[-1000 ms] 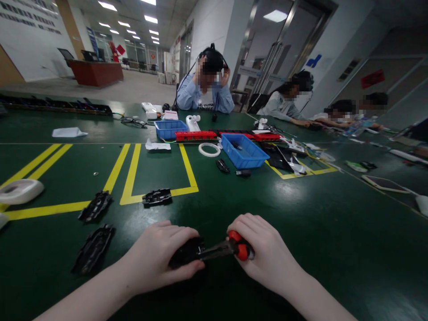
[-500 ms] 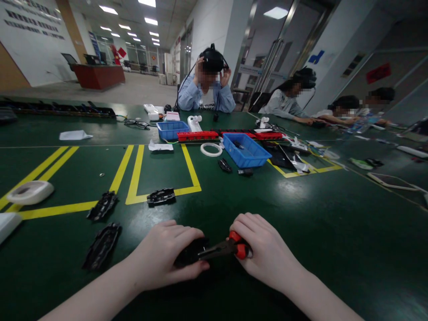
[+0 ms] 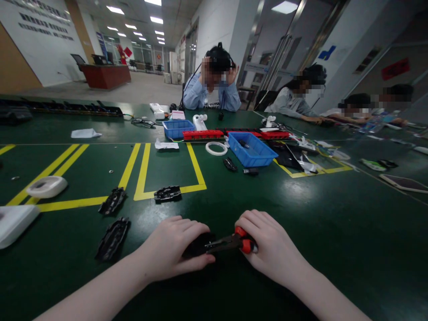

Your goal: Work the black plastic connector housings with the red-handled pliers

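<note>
My left hand (image 3: pixel 179 249) is closed round a black plastic part (image 3: pixel 198 246) low in the middle of the view. The red handles of a pair of pliers (image 3: pixel 230 242) are in my right hand (image 3: pixel 267 240). The dark plier jaws point left and meet the black part's right side; whether they grip it cannot be made out. To the left of my hands, three similar black pieces lie on the green table: a nearer one (image 3: pixel 113 239), one (image 3: pixel 113 201) beyond it and one (image 3: pixel 167 194) at the yellow tape.
Two blue bins (image 3: pixel 251 151) (image 3: pixel 178 129), red strips (image 3: pixel 203 134) and a white ring (image 3: pixel 216 148) lie further back. White housings (image 3: pixel 47 187) (image 3: pixel 16 223) stand at the left. A person (image 3: pixel 212 84) sits opposite, others at the right.
The whole view has shifted slightly, so the table items appear further right. Both hands keep their hold on the black part and the pliers, with little visible change between them.
</note>
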Demonstrator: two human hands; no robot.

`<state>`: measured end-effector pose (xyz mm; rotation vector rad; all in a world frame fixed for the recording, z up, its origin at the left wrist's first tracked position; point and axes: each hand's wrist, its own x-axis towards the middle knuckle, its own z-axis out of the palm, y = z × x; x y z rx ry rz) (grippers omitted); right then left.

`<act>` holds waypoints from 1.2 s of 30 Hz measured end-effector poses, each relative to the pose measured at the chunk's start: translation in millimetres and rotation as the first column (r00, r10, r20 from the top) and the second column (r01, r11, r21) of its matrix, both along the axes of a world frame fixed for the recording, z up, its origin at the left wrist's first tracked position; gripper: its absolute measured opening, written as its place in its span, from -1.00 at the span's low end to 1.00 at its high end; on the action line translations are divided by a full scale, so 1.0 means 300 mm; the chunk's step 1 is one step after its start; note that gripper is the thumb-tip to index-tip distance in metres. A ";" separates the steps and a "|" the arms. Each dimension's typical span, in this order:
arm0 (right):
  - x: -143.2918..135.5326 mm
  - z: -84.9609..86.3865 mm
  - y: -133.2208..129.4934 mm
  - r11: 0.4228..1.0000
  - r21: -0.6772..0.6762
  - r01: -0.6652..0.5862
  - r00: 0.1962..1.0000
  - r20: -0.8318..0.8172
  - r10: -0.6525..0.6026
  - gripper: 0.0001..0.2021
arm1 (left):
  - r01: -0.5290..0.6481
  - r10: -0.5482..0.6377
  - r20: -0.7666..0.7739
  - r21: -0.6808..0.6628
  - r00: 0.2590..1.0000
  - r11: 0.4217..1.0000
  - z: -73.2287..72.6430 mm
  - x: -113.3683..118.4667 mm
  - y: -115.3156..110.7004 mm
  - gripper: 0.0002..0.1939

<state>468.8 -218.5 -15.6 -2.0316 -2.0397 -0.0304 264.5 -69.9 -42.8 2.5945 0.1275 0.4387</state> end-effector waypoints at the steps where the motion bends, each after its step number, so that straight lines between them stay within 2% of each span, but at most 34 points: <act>1: 0.001 0.000 0.001 1.000 0.002 0.000 1.000 0.004 0.000 -0.75 | -0.002 0.002 0.001 0.001 1.000 1.000 0.000 0.000 0.000 -0.68; 12: -0.009 -0.014 -0.004 0.998 -0.059 0.002 0.999 -0.053 -0.005 -0.79 | -0.007 0.007 -0.043 0.015 0.999 1.000 0.009 0.003 0.002 -0.69; 21: 0.010 -0.043 -0.002 1.000 -0.019 -0.008 0.996 -0.088 0.006 -0.78 | 0.007 -0.007 -0.048 0.006 0.999 1.000 0.006 0.001 0.007 -0.68; 29: -0.004 -0.018 0.010 0.998 -0.061 0.009 0.994 -0.112 -0.016 -0.77 | 0.006 -0.006 -0.009 0.006 1.000 1.000 -0.003 0.001 0.011 -0.67; 36: -0.003 -0.021 0.009 0.999 -0.033 0.006 0.993 -0.115 -0.010 -0.77 | 0.016 -0.016 0.021 0.001 1.000 1.000 -0.001 0.001 0.006 -0.68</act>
